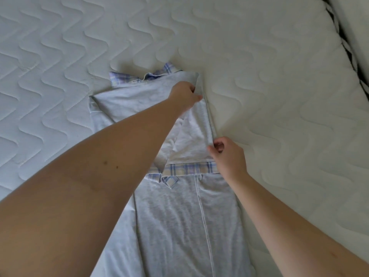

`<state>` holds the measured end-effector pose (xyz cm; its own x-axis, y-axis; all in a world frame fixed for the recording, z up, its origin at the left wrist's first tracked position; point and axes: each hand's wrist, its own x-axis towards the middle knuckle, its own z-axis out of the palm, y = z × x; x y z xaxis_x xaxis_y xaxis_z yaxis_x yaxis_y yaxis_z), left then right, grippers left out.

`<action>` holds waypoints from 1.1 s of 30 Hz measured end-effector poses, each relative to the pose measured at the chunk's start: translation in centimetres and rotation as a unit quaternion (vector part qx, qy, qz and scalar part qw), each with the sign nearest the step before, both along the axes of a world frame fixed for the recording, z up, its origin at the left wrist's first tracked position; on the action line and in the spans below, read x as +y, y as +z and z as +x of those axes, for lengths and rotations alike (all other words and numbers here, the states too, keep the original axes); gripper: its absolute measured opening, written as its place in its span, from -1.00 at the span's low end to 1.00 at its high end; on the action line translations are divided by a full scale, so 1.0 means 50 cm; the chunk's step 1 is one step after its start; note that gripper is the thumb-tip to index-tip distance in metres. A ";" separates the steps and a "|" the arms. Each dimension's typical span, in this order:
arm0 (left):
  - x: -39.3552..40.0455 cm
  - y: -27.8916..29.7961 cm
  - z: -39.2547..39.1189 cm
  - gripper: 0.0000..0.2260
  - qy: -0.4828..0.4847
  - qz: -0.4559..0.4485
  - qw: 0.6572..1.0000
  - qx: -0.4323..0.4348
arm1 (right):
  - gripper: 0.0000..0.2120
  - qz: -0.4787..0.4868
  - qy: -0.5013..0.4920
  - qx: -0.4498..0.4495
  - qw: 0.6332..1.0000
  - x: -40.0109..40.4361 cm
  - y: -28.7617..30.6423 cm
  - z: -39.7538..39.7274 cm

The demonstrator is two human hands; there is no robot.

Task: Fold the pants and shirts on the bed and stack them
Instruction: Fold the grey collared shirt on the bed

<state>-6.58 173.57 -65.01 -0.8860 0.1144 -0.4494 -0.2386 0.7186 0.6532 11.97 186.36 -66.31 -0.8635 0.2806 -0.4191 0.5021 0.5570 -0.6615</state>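
A light grey shirt (175,212) with a blue plaid collar and plaid cuffs lies lengthwise on the white quilted bed (279,96). Its sleeves are folded in over the body. My left hand (185,94) reaches across to the shirt's upper right corner and grips the folded edge near the collar. My right hand (227,154) pinches the same right edge lower down, just above the plaid cuff (191,168). My left forearm covers part of the shirt's left side.
The quilted mattress surface spreads on all sides of the shirt. At the far right the bed edge (343,47) shows a dark strip with another white surface beyond it.
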 end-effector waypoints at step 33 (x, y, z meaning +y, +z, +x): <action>0.072 -0.004 -0.134 -0.76 -0.010 -0.127 0.992 0.000 | -0.78 -0.036 0.046 0.009 0.998 0.021 0.010 -0.013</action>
<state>-13.30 177.17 -65.19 -0.8843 0.0146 -0.4667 -0.2230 0.8649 0.4497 11.30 187.38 -65.79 -0.8915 0.1687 -0.4204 0.4390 0.5508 -0.7099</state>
